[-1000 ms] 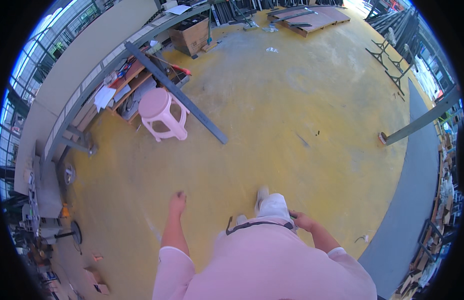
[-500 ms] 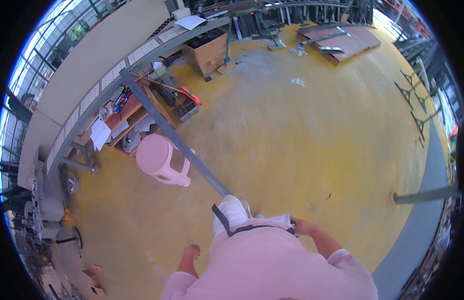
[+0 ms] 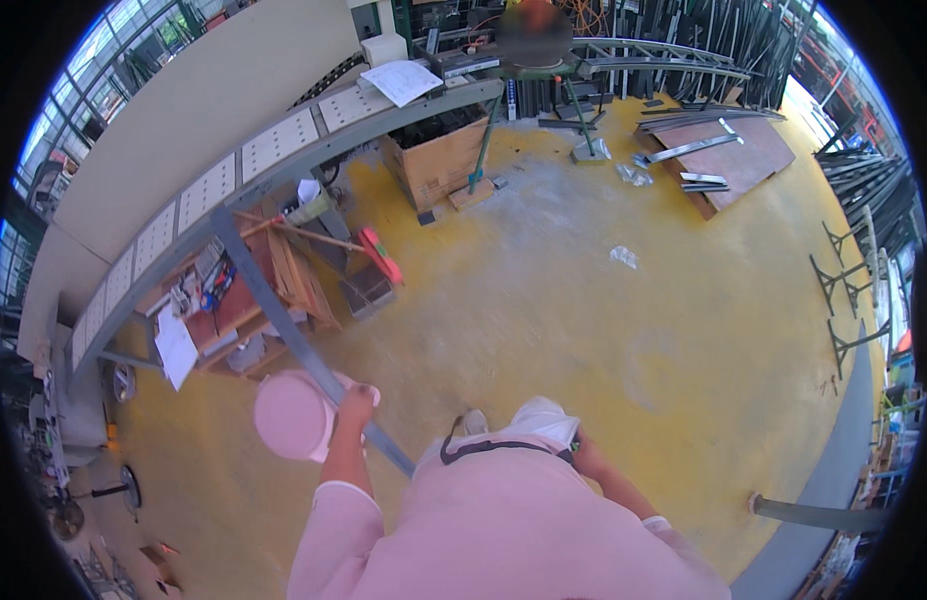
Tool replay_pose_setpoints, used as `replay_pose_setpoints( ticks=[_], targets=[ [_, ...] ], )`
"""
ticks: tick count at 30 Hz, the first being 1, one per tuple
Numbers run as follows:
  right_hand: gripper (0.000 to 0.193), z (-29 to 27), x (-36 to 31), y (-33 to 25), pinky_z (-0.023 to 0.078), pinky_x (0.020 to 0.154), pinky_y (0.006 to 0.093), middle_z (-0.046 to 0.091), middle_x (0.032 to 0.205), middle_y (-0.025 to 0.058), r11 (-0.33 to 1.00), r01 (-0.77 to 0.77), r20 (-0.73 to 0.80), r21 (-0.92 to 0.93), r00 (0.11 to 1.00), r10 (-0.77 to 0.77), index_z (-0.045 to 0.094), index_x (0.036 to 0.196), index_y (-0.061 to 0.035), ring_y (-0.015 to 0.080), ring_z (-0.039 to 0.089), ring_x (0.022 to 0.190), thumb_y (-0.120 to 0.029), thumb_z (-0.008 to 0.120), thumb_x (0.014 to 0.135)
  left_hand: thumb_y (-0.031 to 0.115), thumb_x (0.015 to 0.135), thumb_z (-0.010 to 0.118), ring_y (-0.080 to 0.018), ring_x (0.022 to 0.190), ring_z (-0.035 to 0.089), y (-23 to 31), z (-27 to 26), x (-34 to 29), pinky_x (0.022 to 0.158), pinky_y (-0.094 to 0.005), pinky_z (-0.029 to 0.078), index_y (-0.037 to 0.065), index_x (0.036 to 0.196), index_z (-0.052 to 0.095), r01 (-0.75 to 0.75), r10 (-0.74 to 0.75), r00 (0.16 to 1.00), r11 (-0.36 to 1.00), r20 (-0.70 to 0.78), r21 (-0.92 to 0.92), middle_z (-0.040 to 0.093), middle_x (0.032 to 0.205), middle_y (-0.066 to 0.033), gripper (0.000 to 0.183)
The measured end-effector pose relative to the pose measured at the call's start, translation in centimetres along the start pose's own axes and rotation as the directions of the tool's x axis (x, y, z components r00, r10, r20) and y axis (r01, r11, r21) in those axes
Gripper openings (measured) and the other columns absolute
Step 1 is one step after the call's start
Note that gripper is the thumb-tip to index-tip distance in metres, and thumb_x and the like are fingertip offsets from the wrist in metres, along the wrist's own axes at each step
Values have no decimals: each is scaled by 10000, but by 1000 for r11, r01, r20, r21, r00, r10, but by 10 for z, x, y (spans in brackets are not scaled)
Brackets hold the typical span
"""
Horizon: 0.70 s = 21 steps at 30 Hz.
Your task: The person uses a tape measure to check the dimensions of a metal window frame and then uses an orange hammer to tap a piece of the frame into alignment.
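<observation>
My left hand (image 3: 358,402) reaches forward with the fingers curled, over a long grey metal bar (image 3: 283,322). Whether it grips the bar or only passes above it I cannot tell. The bar slants from the front edge of a long workbench (image 3: 318,143) down to my body, where its near end is hidden. Beneath my left hand and the bar stands a pink plastic stool (image 3: 291,415), partly covered by them. My right hand (image 3: 589,457) is bent in at my right hip beside the white shorts (image 3: 543,422). Something small and dark green shows at its fingers, too little to name.
Under the bench stand a wooden shelf (image 3: 318,300) with tools and papers, a red-headed tool (image 3: 381,257) and a wooden crate (image 3: 443,160). Flat boards (image 3: 728,165) with metal strips lie far right. A grey post (image 3: 823,514) rises at right. Yellow floor (image 3: 513,300) spreads between.
My left hand has swung from beside my body forward and up to the bar. The view has shifted, with the stool and bar now lower. My right hand stays by my hip.
</observation>
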State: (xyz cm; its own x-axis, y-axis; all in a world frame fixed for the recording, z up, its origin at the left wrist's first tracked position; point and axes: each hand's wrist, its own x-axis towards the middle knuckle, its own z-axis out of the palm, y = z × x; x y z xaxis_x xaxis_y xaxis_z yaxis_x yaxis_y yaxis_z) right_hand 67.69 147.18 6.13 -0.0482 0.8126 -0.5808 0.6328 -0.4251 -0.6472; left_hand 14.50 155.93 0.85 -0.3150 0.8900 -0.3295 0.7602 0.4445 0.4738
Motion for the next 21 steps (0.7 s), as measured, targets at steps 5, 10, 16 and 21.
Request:
replay_pose_setpoints(
  ticks=[5,10,16,21],
  targets=[
    [906,-38,136,-96,435,993,415,540,1328,245,1000,13,59,-20,998,-11,275,1486,-84,381,542,1213,-336,760,763,256,917,550,-278,950,663,206,-103,176,849,-359,493,16,1157,626,-232,199,970,930,-141,-285,691,1003,-173,348],
    [853,-105,309,-160,447,976,420,576,1274,248,994,84,27,-70,996,-82,329,1458,-79,403,564,1167,-298,762,756,331,922,541,-358,1073,619,241,-79,316,923,-403,478,47,1209,598,-165,158,986,908,-50,-385,657,1127,-200,409],
    [655,-192,474,-254,482,895,444,615,1171,265,939,290,184,-187,949,-257,398,1403,-68,430,598,1064,-193,651,811,338,942,483,-313,884,626,53,17,330,759,-425,490,52,1140,618,512,-535,756,843,378,168,642,1012,-180,373],
    [813,-243,553,-299,464,934,424,612,1188,259,945,212,354,-251,928,-114,320,1454,-51,383,594,1119,-201,717,760,230,949,453,-230,632,637,81,30,302,522,-379,506,61,1029,633,831,-758,504,293,415,-473,660,815,-101,260]
  ],
)
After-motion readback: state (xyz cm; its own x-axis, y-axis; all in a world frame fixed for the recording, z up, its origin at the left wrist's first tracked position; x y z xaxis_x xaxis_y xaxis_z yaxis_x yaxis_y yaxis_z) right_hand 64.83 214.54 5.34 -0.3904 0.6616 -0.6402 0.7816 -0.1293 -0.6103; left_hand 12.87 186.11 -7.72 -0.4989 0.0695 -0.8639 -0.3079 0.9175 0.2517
